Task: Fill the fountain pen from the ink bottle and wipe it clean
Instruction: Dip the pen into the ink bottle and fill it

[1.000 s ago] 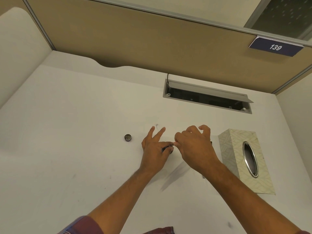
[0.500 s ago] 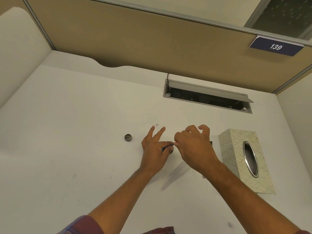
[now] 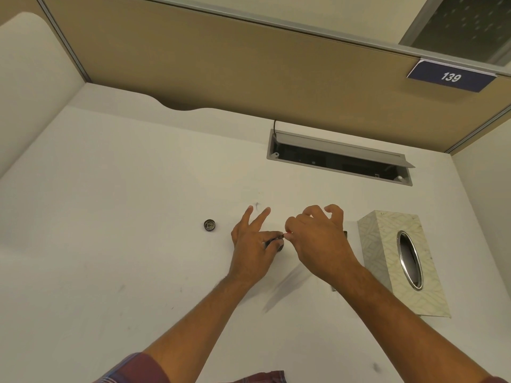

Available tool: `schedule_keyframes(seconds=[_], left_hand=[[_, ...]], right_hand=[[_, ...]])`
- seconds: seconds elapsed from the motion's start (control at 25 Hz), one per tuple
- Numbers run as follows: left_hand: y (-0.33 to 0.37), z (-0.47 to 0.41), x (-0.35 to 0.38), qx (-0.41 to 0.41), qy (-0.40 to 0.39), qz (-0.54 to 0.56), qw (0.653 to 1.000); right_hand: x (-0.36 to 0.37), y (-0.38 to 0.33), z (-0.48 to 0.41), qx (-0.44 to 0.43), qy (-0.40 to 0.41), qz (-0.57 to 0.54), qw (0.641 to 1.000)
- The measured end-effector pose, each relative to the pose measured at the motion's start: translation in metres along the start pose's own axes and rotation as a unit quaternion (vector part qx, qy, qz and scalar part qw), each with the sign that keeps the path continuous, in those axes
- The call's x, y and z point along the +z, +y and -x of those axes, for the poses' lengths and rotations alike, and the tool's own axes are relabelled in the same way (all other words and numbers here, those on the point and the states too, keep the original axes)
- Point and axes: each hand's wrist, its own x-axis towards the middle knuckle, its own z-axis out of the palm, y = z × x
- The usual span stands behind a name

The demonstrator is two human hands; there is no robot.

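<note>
the left hand [image 3: 253, 246] pinches a small dark object [image 3: 276, 242], mostly hidden. the right hand [image 3: 318, 244] pinches its end. a cap [image 3: 210, 225] lies apart.

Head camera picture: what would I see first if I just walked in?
Two hands meet in the middle of the white desk: the left hand and right hand pinch a small dark thing between them, too hidden to name. A round cap lies alone to their left, a patterned tissue box sits to their right, and a blue sign reading 139 hangs top right.
</note>
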Motion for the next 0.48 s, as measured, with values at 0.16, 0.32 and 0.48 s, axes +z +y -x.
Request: schedule_keyframes(seconds=[0.16,0.32,0.48], left_hand=[[0.0013,0.0011,-0.0002,0.011,-0.003,-0.003,1.000],[0.0017,-0.0002,-0.0020,0.008,-0.001,-0.007,1.000],[0.0002,0.0005,-0.0014,0.006,0.000,-0.006,1.000]], right_hand=[[0.0034,-0.0001,0.0011,0.019,0.026,0.003,0.999],[0.0030,-0.0006,0.0013,0.023,0.026,-0.016,0.999],[0.0004,-0.0009,0.0020,-0.001,-0.017,-0.014,1.000]])
